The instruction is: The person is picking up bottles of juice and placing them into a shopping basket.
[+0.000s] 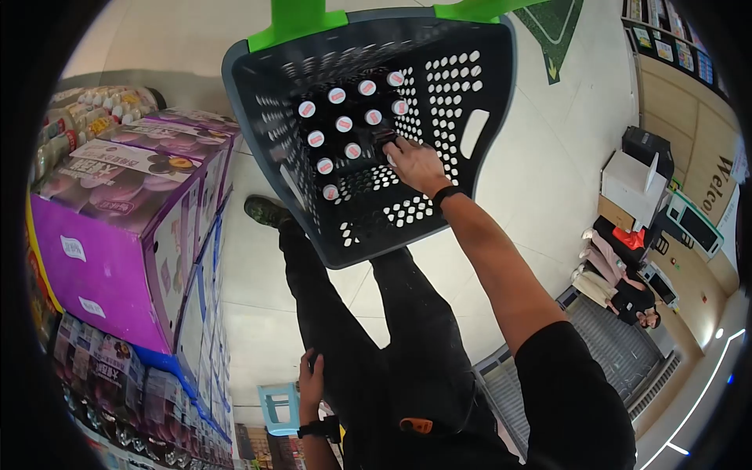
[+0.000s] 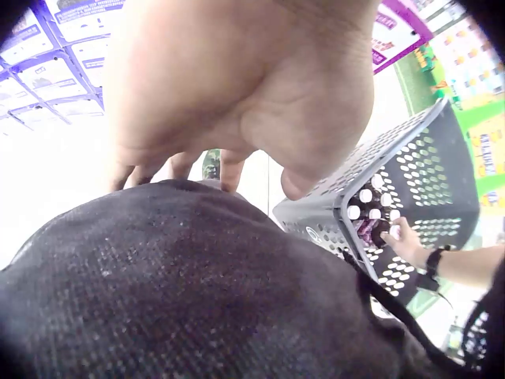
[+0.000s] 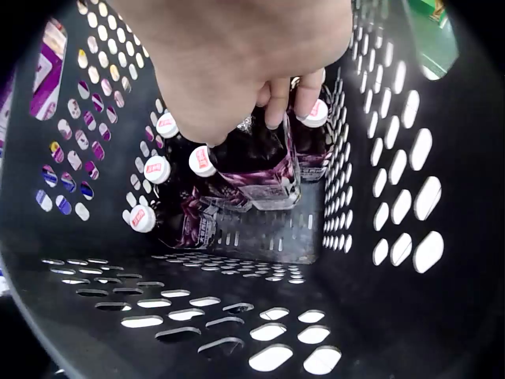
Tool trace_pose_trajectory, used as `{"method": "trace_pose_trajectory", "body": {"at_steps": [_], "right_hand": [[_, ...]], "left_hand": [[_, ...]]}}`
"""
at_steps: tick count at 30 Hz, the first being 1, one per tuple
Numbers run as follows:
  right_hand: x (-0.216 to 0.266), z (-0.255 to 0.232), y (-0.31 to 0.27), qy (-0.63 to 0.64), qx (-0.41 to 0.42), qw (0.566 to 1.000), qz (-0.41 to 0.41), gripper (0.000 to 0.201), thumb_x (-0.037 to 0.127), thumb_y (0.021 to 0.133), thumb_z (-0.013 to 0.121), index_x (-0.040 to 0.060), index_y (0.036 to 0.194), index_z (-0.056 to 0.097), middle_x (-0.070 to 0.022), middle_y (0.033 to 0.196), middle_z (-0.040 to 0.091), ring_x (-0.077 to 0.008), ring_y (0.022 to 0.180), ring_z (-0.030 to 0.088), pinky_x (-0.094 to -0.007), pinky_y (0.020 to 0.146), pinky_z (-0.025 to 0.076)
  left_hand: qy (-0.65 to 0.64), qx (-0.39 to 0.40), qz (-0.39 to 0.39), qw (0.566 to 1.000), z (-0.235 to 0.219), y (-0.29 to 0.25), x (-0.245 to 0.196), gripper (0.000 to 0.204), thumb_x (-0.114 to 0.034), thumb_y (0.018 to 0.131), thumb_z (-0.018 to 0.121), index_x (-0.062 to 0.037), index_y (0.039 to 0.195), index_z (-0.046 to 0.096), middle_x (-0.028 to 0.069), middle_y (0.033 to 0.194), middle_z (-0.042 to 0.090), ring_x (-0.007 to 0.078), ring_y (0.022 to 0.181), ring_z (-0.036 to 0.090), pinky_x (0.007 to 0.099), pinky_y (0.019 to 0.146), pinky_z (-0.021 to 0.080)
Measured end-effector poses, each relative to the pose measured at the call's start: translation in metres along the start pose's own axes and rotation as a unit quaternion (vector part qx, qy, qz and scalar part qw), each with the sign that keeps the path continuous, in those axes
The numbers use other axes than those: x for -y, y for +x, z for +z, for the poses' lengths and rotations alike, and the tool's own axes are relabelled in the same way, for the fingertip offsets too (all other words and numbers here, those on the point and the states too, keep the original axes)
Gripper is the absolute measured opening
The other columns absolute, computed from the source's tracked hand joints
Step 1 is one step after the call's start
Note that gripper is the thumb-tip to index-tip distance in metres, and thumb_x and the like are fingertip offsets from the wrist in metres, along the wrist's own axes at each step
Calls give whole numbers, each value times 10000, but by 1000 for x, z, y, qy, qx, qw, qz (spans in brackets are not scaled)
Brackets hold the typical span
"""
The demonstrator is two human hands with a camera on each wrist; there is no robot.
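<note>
Inside a dark grey basket [image 1: 368, 254], several dark bottles with white caps [image 1: 343, 124] stand in rows. The right hand [image 1: 417, 166] reaches into the basket and grips one bottle by its top. In the right wrist view that bottle [image 3: 264, 178], with a purple label, hangs slightly tilted from the fingers of the right hand [image 3: 245, 63], beside the standing bottles. The left hand [image 1: 311, 379] is down by the thigh; the left wrist view shows the left hand [image 2: 245, 87] with fingers hanging loosely against the dark trousers [image 2: 181, 268], holding nothing.
Purple cartons [image 1: 102, 227] are stacked at the left, with packs of bottles [image 1: 102, 364] below. The basket has green handles [image 1: 298, 22]. A light blue stool [image 1: 280, 409] stands on the floor near the left hand. At the right, a person [image 1: 636, 301] is near a counter.
</note>
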State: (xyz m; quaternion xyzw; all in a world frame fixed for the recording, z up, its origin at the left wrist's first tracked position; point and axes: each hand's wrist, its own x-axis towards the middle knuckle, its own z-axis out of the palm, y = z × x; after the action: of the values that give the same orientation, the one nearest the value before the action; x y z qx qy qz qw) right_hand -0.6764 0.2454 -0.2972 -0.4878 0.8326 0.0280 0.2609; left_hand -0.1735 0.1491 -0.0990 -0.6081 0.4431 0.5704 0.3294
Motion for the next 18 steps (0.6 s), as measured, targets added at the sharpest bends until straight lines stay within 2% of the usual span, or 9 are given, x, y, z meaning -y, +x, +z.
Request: {"method": "trace_pose_trajectory", "body": {"at_steps": [2, 4, 10, 13, 14, 16, 18], "right_hand": [[6, 15, 10, 27, -17, 999, 23, 333, 269, 850, 702, 176, 1125, 538, -48, 1032, 590, -247, 914, 670, -377, 725, 556], [9, 31, 15, -2, -41, 999, 11, 349, 253, 857, 687, 178, 1157, 525, -54, 1042, 587, -246, 932, 666, -376, 732, 559], [9, 51, 34, 36, 22, 996, 84, 369, 190, 860, 663, 188, 1208, 540, -61, 1099, 591, -243, 969, 659, -380, 753, 564], [10, 68, 40, 17, 4, 996, 88, 349, 177, 876, 635, 192, 1212, 543, -66, 1090, 595, -242, 970, 668, -389, 760, 560], [9, 74, 44, -2, -9, 997, 83, 335, 180, 883, 623, 193, 1208, 544, -67, 1084, 595, -240, 974, 670, -394, 772, 557], [8, 83, 43, 13, 3, 996, 92, 307, 180, 901, 590, 200, 1204, 542, -66, 1080, 592, -237, 984, 672, -412, 799, 547], [10, 94, 46, 5, 18, 993, 120, 276, 149, 917, 557, 208, 1186, 537, -67, 1084, 584, -245, 956, 672, -425, 792, 539]], "left_hand": [[-36, 6, 0, 999, -2, 1, 13, 524, -356, 995, 576, 6, 1364, 488, 222, 1360, 535, 309, 1291, 496, 389, 1085, 378], [-37, 8, -10, 999, -3, 2, 19, 521, -352, 993, 580, 6, 1361, 490, 219, 1357, 535, 311, 1286, 498, 390, 1086, 377], [-22, 1, -13, 1000, -5, 7, 28, 522, -351, 988, 589, 5, 1359, 496, 213, 1353, 532, 306, 1289, 489, 392, 1093, 364], [-7, -13, -19, 1000, -2, 9, 22, 518, -353, 982, 594, 6, 1346, 516, 226, 1339, 536, 327, 1286, 494, 402, 1097, 364], [34, -26, 1, 999, -2, 11, 28, 515, -354, 973, 604, 6, 1333, 528, 231, 1323, 545, 341, 1280, 497, 406, 1099, 365], [59, -35, 19, 997, -1, 10, 23, 504, -350, 967, 610, 8, 1314, 538, 232, 1306, 553, 349, 1264, 509, 411, 1084, 381], [37, -42, 19, 998, 2, 13, 36, 494, -345, 964, 613, 4, 1306, 541, 234, 1301, 555, 356, 1255, 515, 414, 1074, 389]]}}
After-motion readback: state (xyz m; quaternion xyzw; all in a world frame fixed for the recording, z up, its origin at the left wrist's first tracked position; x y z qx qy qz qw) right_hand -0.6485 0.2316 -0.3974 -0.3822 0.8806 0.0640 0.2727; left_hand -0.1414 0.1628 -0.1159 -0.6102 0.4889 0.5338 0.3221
